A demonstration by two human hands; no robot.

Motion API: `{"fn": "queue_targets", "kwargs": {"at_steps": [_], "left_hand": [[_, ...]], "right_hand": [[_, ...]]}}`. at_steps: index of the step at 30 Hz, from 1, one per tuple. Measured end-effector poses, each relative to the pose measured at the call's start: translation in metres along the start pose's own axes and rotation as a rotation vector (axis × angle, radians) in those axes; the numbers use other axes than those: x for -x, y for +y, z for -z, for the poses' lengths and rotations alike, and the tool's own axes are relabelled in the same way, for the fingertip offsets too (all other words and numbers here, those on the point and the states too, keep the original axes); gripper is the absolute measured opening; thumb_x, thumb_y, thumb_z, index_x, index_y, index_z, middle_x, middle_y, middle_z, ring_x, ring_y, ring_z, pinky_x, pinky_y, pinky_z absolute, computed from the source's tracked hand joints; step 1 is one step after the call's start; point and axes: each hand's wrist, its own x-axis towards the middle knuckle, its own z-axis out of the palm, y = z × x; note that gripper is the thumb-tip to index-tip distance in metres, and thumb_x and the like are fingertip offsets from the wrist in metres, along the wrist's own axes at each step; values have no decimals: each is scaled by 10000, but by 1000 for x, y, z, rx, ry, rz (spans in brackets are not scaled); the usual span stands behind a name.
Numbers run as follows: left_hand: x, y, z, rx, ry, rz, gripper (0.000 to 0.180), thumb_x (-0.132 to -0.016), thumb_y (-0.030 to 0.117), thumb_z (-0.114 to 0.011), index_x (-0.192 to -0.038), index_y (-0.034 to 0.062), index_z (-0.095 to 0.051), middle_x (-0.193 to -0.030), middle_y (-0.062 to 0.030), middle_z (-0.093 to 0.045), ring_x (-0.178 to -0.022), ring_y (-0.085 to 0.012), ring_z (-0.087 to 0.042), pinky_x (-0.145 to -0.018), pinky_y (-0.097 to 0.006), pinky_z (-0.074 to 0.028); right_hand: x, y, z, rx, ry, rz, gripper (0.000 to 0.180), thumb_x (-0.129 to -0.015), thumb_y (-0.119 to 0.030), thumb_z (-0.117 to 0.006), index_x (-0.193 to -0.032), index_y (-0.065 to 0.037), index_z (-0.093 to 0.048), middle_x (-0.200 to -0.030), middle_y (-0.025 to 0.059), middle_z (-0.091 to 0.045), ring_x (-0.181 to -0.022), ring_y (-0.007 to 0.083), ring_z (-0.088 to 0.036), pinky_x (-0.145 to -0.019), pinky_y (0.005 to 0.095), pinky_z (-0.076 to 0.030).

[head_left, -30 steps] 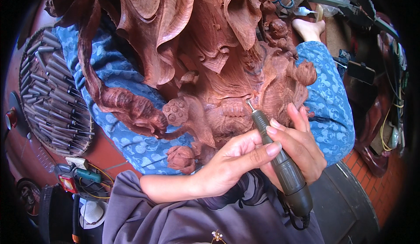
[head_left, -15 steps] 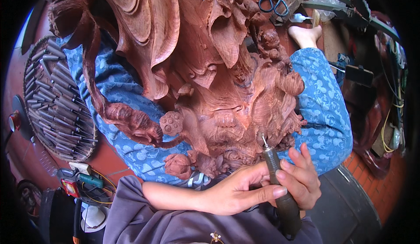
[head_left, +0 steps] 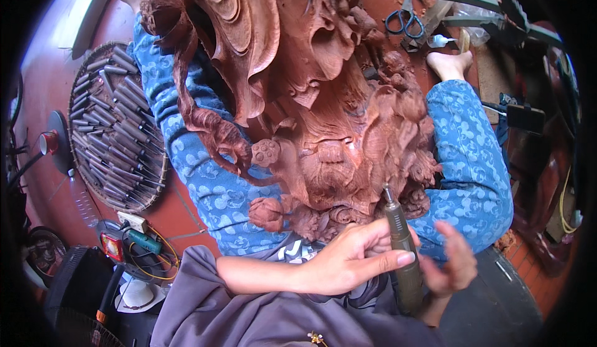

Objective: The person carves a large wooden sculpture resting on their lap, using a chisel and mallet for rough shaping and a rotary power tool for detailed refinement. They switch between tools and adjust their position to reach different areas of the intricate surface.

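My left hand [head_left: 354,260] is wrapped round a dark rotary carving handpiece [head_left: 407,272], thumb across its body, its thin metal bit pointing up and away from me. My right hand [head_left: 454,263] is just right of the handpiece, blurred, its fingers parted with nothing seen in them. Beyond the bit lies a large reddish-brown wood carving [head_left: 336,154] with flowing folds, leaves and flower shapes. A carved seed pod [head_left: 265,152] and a carved bud [head_left: 267,213] stick out on its left side. The carving rests between my legs.
At the left a round woven basket [head_left: 163,182] holds several wood-handled chisels. A plastic bottle [head_left: 82,199], a green tool [head_left: 144,242] and cables lie below it. Scissors [head_left: 404,23], a small glue bottle [head_left: 440,40] and a phone [head_left: 525,117] are at the right.
My right hand has come off the handpiece and moved right, its fingers opening. My left hand keeps holding the handpiece. The whole view has shifted, so the scene sits further right.
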Motion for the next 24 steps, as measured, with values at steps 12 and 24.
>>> {"fn": "queue_targets", "kwargs": {"at_steps": [12,24], "left_hand": [[7,-22,-29,-274,414,-99,380,-884,214,-599,-1137,-45,-484,-993,-275,-636,-842,-241,-651,-712,-240,-506],[3,-22,-42,-435,443,-283,459,-935,215,-526,-1285,-48,-388,-1208,-147,-520,-1033,-300,-575,-728,-287,-569]], "right_hand": [[172,270,77,68,719,-850,173,-743,-97,-765,-796,-48,-608,-651,16,-612,-604,76,-586,-543,234,-474],[182,352,-1,427,-33,-843,439,-618,-198,-824,-911,-63,-526,-940,113,-623,-911,331,-621,-728,446,-502]]}}
